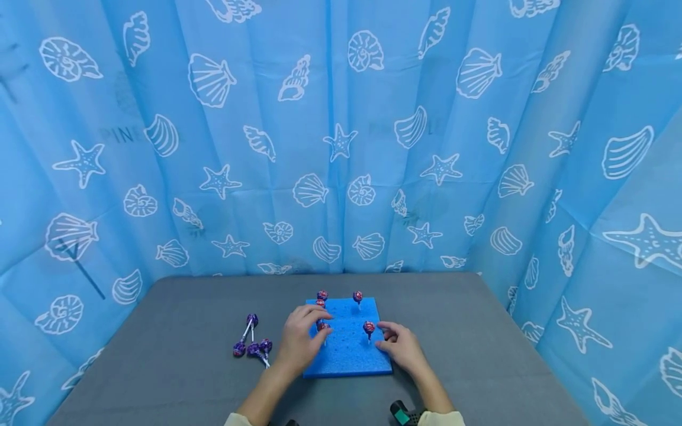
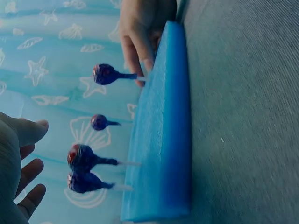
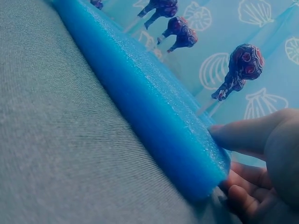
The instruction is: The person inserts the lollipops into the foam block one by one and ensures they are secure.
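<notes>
A blue foam board (image 1: 351,358) lies on the table, with several wrapped lollipops standing upright on their sticks in it. My left hand (image 1: 301,340) hovers over the board's left side by a pair of lollipops (image 2: 84,170), fingers loosely bent and holding nothing. At the right edge, my right hand (image 1: 402,349) grips the board, its thumb (image 3: 238,135) on the top face and other fingers curled against the side. Close to that thumb stands the front right lollipop (image 1: 369,327); another lollipop (image 1: 357,296) is behind it. The left hand partly hides the left-side lollipops in the head view.
Several loose purple-wrapped lollipops (image 1: 253,349) lie on the grey tabletop (image 1: 181,355) left of the board. A blue curtain (image 1: 341,148) with white shell prints hangs behind the table. A dark strap device (image 1: 405,413) sits at the right wrist.
</notes>
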A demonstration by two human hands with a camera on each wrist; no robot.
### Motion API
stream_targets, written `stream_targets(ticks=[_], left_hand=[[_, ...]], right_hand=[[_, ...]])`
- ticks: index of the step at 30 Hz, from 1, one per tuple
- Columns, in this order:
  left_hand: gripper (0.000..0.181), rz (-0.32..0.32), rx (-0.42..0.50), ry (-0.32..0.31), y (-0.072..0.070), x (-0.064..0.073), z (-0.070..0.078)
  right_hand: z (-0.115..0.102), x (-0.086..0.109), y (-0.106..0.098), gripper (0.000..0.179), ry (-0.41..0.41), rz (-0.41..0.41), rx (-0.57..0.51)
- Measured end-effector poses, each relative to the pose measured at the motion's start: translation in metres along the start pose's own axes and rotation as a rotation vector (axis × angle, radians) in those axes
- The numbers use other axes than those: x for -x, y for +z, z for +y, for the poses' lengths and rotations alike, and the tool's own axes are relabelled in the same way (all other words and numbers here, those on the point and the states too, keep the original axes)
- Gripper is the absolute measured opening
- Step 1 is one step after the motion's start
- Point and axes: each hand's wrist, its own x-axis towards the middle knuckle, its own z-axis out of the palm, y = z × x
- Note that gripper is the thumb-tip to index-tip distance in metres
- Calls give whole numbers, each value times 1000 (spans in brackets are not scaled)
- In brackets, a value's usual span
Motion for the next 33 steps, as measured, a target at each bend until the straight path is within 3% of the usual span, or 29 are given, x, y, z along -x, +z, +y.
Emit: stream_targets(ticks=[9,19,28,33], left_hand=[[28,2,-38,-52,-13,6,-12],[33,-71,-106,-122,-31,13,-30],[39,-228,-162,-213,-47,21,-49],[40,-301,-252,-247,-54,27,-61]], right_hand=[[-2,1,-1,37,6,14,1],[-4,1,1,37,16,13,3],[-5,1,1,38,27,13,-3],[-5,2,1,37,20,19,3]])
